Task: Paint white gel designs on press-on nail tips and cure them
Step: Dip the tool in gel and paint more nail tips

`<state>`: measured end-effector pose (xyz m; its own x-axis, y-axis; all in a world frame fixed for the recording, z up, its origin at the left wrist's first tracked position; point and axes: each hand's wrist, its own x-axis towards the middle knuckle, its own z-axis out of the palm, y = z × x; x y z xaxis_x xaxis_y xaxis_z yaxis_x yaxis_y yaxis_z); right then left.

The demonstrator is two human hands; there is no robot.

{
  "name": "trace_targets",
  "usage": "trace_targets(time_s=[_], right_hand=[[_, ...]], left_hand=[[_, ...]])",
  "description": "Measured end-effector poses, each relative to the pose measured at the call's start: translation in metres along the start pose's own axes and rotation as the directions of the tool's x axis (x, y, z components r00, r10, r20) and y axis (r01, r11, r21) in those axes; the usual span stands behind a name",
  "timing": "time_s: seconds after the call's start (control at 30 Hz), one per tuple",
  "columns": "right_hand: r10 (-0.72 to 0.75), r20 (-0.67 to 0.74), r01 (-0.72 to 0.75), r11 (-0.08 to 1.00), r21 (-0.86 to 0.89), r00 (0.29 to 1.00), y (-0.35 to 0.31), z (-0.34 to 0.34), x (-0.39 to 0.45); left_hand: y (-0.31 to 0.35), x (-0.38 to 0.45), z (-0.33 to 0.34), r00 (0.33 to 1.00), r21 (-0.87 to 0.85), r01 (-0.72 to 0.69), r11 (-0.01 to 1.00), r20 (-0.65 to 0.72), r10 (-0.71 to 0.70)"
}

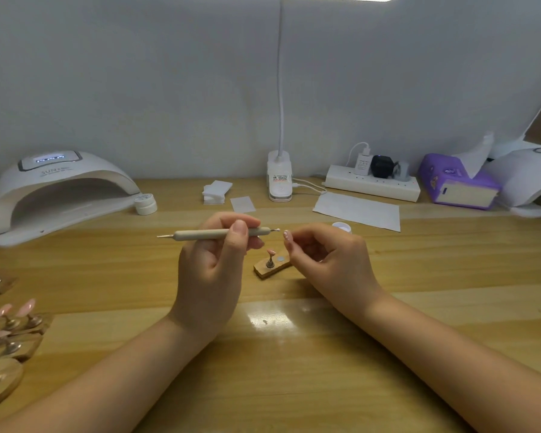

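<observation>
In the head view, a beige double-ended dotting tool (219, 234) is held level above the wooden table (294, 370) by the left hand (213, 270), thumb and curled fingers wrapped round its shaft, its right tip close to a pink nail tip (287, 236) pinched between the fingertips of the right hand (328, 260). Just below and between the hands, a small wooden holder (270, 268) is seen lying on the table with another pink nail tip (270, 252) standing on a metal stem. A white curing lamp (56, 192) is set at the far left with a small white jar (145, 204) beside it, and rows of mounted nail tips (9, 320) are ranged along the left edge.
</observation>
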<state>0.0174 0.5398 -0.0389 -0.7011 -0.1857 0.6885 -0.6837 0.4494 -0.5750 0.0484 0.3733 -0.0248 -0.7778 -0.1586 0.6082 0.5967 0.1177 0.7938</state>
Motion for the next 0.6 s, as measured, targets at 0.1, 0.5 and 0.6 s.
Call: trace_targets(time_s=[0.1, 0.5, 0.6], right_hand=[[-0.022, -0.009, 0.022, 1.0, 0.017, 1.0, 0.0005, -0.0002, -0.0002], [-0.068, -0.014, 0.068, 0.998, 0.009, 0.998, 0.0014, -0.0003, -0.0014], [-0.076, -0.018, 0.076, 0.997, 0.011, 0.997, 0.0018, -0.0009, -0.0022]], left_hand=[[0.0, -0.0019, -0.0003, 0.994, 0.08, -0.097, 0.992, 0.05, 0.093], [-0.0055, -0.0054, 0.0006, 0.969, 0.158, -0.229, 0.961, 0.127, 0.21], [-0.0054, -0.0059, 0.0003, 0.971, 0.157, -0.222, 0.962, 0.128, 0.203]])
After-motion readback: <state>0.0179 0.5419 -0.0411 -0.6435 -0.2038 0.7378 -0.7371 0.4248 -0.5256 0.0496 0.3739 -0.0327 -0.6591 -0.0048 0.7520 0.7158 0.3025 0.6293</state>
